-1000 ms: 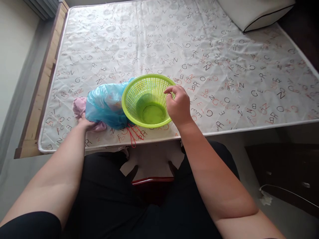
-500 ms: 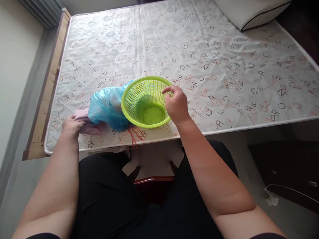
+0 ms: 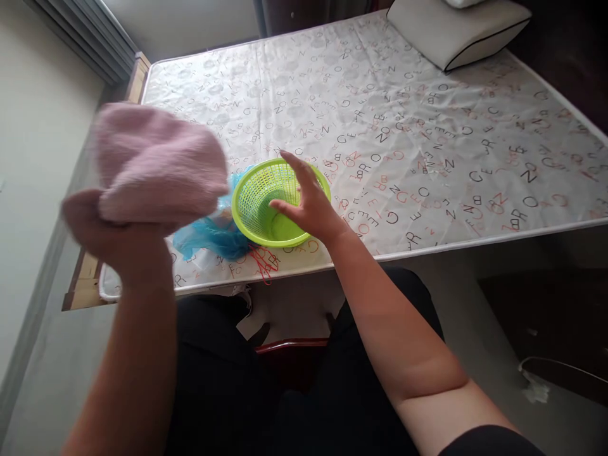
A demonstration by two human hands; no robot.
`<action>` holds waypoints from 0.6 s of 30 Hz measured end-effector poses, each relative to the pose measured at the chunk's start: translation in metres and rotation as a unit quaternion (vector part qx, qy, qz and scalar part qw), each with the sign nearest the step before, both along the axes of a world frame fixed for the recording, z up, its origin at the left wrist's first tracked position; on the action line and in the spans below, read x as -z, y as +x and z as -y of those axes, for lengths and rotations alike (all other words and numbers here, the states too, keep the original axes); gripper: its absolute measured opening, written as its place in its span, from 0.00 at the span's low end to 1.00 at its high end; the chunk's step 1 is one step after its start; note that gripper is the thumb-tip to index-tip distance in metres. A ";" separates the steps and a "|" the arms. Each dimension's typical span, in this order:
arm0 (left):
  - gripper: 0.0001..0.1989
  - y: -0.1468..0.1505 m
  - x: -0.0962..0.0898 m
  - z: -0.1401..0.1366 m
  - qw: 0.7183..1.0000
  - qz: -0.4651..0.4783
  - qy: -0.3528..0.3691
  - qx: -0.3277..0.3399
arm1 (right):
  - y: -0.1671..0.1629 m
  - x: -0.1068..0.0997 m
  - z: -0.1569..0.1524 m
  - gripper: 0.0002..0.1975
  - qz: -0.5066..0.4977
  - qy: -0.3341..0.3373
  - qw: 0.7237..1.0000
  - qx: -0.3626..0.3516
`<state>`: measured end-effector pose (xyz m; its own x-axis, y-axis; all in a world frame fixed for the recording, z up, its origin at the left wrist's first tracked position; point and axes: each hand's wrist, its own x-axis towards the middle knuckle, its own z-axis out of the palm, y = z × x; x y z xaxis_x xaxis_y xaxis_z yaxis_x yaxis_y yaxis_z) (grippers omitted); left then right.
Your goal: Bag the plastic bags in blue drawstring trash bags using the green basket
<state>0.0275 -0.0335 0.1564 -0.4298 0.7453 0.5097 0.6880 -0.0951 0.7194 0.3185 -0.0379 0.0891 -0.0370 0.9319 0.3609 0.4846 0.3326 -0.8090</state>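
Observation:
A folded pink cloth, fuzzy like a towel and a little blurred, is raised at the left in my left hand, which is closed around its lower edge. My right hand hovers over the right side of a green plastic basket, fingers spread and holding nothing. The basket has slatted walls, stands upright, and shows a bare bottom. Against its left side lies a crumpled blue plastic bag, partly hidden behind the cloth and the basket. Red string lies in front of the basket.
Everything rests on a letter-printed mattress with a white edge. A wooden bed frame runs along its left side. At the far right sits a white pillow with black piping. My legs are below the front edge.
My left hand has lifted the pink cloth off the mattress, up and toward me. My right hand has let go of the basket's rim and opened above it. The view has shifted slightly.

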 end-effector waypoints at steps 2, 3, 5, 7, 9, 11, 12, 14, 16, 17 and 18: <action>0.30 0.035 0.009 0.002 0.997 0.024 -0.006 0.072 | -0.007 -0.005 0.004 0.52 -0.021 0.013 0.998 -0.062; 0.29 0.048 0.015 0.003 0.985 0.023 -0.071 0.157 | -0.010 -0.005 0.005 0.53 -0.037 0.017 0.996 -0.075; 0.27 0.063 0.031 0.002 0.935 0.002 -0.151 0.322 | -0.011 -0.001 0.004 0.43 -0.062 0.007 0.996 -0.070; 0.25 0.062 0.050 -0.001 0.913 -0.027 -0.138 0.383 | -0.007 0.004 0.000 0.26 -0.068 -0.014 0.996 -0.049; 0.28 0.053 0.072 -0.005 0.941 -0.030 -0.093 0.324 | 0.002 0.008 -0.004 0.18 -0.061 -0.009 0.998 -0.005; 0.41 0.046 0.096 -0.011 0.961 0.024 -0.120 0.249 | 0.012 0.009 -0.005 0.20 -0.031 0.008 0.999 0.037; 0.49 0.046 0.106 -0.013 0.952 0.074 -0.164 0.247 | 0.016 0.010 -0.005 0.22 -0.003 0.005 0.999 0.043; 0.56 0.051 0.124 -0.016 0.897 0.209 -0.251 0.299 | 0.022 0.009 -0.003 0.25 0.064 -0.029 0.997 0.017; 0.54 0.062 0.136 -0.015 0.835 0.316 -0.280 0.351 | 0.026 0.008 0.000 0.27 0.114 -0.065 0.991 -0.024; 0.53 0.070 0.138 -0.012 0.818 0.347 -0.274 0.368 | 0.027 0.008 0.002 0.27 0.130 -0.072 0.988 -0.038; 0.53 0.077 0.140 -0.008 0.810 0.363 -0.262 0.378 | 0.029 0.009 0.003 0.25 0.143 -0.073 0.986 -0.050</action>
